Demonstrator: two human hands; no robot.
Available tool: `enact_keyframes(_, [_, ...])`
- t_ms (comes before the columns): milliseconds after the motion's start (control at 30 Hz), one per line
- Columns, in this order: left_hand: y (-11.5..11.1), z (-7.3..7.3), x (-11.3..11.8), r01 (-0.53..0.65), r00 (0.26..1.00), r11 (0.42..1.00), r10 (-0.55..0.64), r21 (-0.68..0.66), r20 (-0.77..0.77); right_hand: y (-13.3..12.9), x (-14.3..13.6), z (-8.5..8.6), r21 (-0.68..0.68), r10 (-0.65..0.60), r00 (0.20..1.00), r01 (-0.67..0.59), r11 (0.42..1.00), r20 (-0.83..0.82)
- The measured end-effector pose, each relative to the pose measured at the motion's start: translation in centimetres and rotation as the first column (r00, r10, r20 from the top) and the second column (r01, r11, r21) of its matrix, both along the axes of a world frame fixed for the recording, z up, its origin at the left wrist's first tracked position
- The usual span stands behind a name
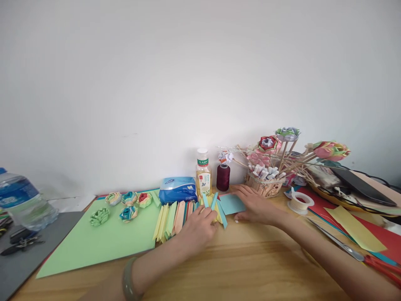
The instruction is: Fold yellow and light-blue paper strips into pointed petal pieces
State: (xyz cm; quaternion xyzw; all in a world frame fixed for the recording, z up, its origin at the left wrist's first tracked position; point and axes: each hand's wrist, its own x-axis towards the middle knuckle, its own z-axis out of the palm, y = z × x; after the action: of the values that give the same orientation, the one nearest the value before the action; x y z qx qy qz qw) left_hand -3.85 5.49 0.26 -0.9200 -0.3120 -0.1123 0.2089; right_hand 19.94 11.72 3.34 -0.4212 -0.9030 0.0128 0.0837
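My left hand (200, 225) reaches over the right end of a row of folded paper strips (171, 219) in yellow, green and orange. Its fingers curl at several yellow and blue strips (222, 213); whether they grip one is hidden. My right hand (255, 205) lies with its fingers apart at the right edge of a light blue paper piece (232, 203), touching it against the wooden table (250, 259). Behind the hands stand a drink bottle (204, 173) and a dark red thread spool (223, 178).
Paper rosettes (128, 213) lie on green sheets (100, 246) at left, beside a blue tissue pack (178, 189). A basket (265, 184) of paper flowers stands at the back right. Scissors (351, 251), a ribbon roll (300, 202) and coloured paper (357, 230) lie at right.
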Motion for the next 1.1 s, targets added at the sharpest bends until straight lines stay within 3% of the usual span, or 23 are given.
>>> enact_keyframes(167, [-0.2,0.6,1.2,0.102,0.993,0.989,-0.107,-0.104,-0.044,1.3,-0.1,0.4,-0.115,0.016,0.999,-0.011,0.993,0.044])
enact_keyframes(333, [0.4,1.0,1.1,-0.069,0.989,0.988,0.05,-0.141,-0.14,-0.1,1.1,0.2,-0.128,-0.093,0.993,0.103,0.986,0.077])
enact_keyframes(400, [0.5,1.1,1.0,-0.082,0.989,0.986,0.062,-0.149,-0.134,-0.7,1.9,0.3,-0.131,-0.106,0.991,0.116,0.984,0.08])
enact_keyframes(533, [0.2,1.4,1.8,-0.063,0.996,0.983,0.051,-0.171,-0.073,-1.6,2.9,0.6,-0.068,-0.125,0.99,0.129,0.989,0.066])
enact_keyframes(633, [-0.1,2.1,3.3,-0.071,0.991,0.96,0.098,-0.271,0.087,-2.2,3.3,0.6,0.02,-0.149,0.988,0.148,0.989,0.044])
enact_keyframes(700, [0.0,2.6,4.5,-0.063,0.959,0.896,0.176,-0.439,0.221,-2.6,3.6,0.4,0.055,-0.165,0.986,0.163,0.985,0.038])
enact_keyframes(733, [0.2,2.9,5.1,-0.048,0.927,0.836,0.241,-0.547,0.287,-2.8,3.9,0.2,0.061,-0.171,0.985,0.169,0.984,0.038])
enact_keyframes(800, [0.9,3.1,6.4,0.002,0.826,0.631,0.436,-0.776,0.356,-3.0,4.5,-0.2,0.05,-0.181,0.983,0.18,0.982,0.036])
enact_keyframes(833, [1.4,3.2,7.0,0.002,0.807,0.595,0.474,-0.804,0.352,-3.0,5.0,-0.3,0.037,-0.19,0.981,0.189,0.981,0.034])
enact_keyframes(1100, [5.4,1.9,10.0,-0.069,0.785,0.457,0.574,-0.887,0.235,-2.0,7.9,0.1,-0.156,-0.305,0.946,0.32,0.935,0.112])
